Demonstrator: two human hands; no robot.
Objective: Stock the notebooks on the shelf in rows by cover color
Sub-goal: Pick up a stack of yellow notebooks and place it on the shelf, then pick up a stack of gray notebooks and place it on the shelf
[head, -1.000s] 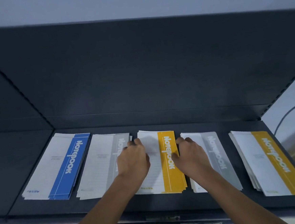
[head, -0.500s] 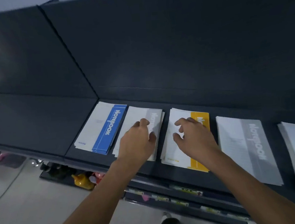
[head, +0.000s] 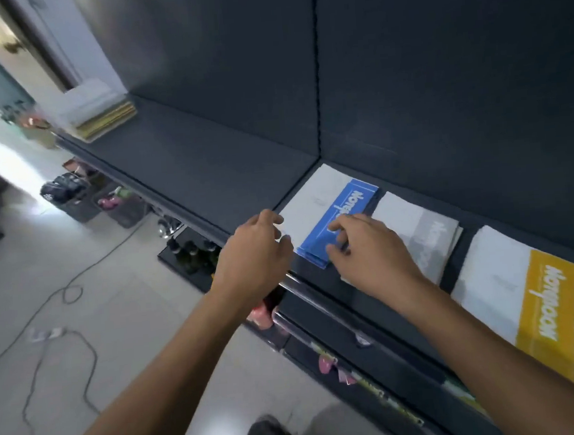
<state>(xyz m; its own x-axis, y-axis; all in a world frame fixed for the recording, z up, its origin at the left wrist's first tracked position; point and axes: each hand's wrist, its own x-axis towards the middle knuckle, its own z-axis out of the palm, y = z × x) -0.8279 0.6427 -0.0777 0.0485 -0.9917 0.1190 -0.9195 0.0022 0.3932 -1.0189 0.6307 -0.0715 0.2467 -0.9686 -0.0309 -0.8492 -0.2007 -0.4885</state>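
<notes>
Here, notebook stacks [head: 511, 289] line the dark shelf [head: 205, 162] above a pale floor [head: 113, 299].

Cable [head: 64, 293] loops across pale floor [head: 132, 325]; dark bottles [head: 192, 252], perhaps, beside crates [head: 82, 207].

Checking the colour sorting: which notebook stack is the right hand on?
The blue-banded stack, leftmost in the row, under the right hand; the grey-banded stack and yellow-banded stack lie further right.
</notes>
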